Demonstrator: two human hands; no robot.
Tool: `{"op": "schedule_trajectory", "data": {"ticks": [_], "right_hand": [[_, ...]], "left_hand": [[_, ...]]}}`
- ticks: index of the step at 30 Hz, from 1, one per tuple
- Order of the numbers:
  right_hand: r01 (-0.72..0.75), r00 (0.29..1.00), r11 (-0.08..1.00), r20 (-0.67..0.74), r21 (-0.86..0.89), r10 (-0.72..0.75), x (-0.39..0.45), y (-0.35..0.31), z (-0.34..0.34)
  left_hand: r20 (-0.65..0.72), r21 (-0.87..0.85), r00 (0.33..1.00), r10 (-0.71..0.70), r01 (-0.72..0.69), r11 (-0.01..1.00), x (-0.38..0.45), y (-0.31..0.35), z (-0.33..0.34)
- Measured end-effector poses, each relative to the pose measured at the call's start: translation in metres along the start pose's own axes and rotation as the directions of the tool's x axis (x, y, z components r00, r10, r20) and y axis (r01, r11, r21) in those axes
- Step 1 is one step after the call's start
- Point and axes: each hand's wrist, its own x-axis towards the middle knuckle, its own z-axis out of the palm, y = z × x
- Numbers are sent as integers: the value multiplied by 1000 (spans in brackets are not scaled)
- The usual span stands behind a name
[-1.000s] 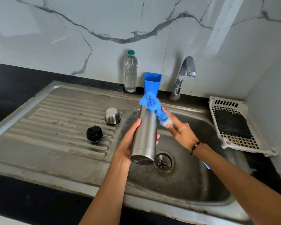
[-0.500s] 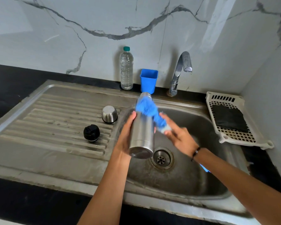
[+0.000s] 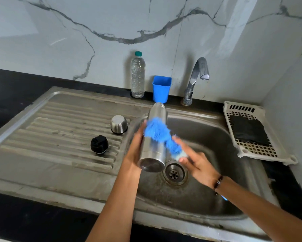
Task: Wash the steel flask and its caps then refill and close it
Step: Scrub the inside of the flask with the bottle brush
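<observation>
Over the steel sink basin (image 3: 216, 130), the left hand (image 3: 135, 145) grips the cylindrical steel flask (image 3: 153, 147); the right hand (image 3: 197, 165) holds a fluffy blue brush (image 3: 159, 132) against it.

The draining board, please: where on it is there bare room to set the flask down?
Bare ribs lie left of the black cap and the steel cap, out to the draining board edge. It is crowded by the basin, where both caps stand.
</observation>
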Motion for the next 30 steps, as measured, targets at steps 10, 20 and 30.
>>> {"op": "schedule_trajectory", "data": {"ticks": [10, 20, 30], "right_hand": [[6, 986, 1000, -168, 19, -2, 38, -17, -15], [-64, 973, 998, -225, -6, 61, 38, -2, -10], [65, 981, 998, -184, -2, -64, 14, -25, -19]], "left_hand": [[-136, -29, 989, 51, -55, 998, 4, 3, 9], [1, -34, 999, 46, -46, 998, -4, -1, 17], [-206, -25, 978, 18, -24, 999, -1, 9, 9]]}}
